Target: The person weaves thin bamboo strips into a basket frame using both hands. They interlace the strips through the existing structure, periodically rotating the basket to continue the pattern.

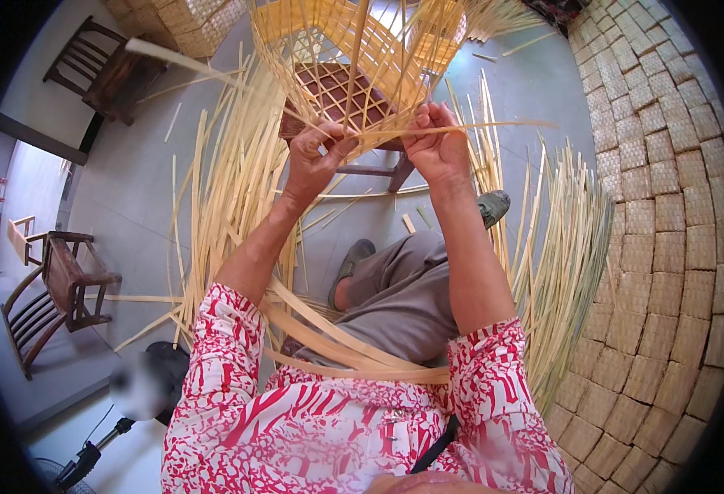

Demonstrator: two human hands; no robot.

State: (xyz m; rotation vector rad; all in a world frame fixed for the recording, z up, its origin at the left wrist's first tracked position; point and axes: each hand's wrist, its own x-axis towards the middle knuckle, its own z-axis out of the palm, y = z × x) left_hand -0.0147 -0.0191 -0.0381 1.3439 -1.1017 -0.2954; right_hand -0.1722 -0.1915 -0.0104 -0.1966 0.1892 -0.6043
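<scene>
Red-and-white patterned cloth shirt (312, 428) of the person, foremost, fills the lower centre. At far left, as seen from within the room, a dark brown wooden slat-backed chair (70, 284) stands on the smooth grey floor (144, 218). Next, long, flat, straw-coloured strips (230, 173) lie in a loose spread. Left hand (321, 156): thumb and fingertips meet in a pinch on the near edge of a piece of yellow open-lattice basketwork (399, 70). This work lies just beyond both hands, over a red-brown wooden seat (312, 78) visible through its mesh. Below, broad pale bands (354, 346) curve across the lap, over dark grey trousers (403, 272). Right hand (440, 152): palm turned upward, fingers partly curled; one slender pale strip (502, 125) crosses it and extends to the right. Whether the fingers grip that strip cannot be told. Farther right, a dense sheaf of thin greenish-yellow strips (568, 239) lies near tan woven rectangular pieces (663, 198) set in close rows.
</scene>
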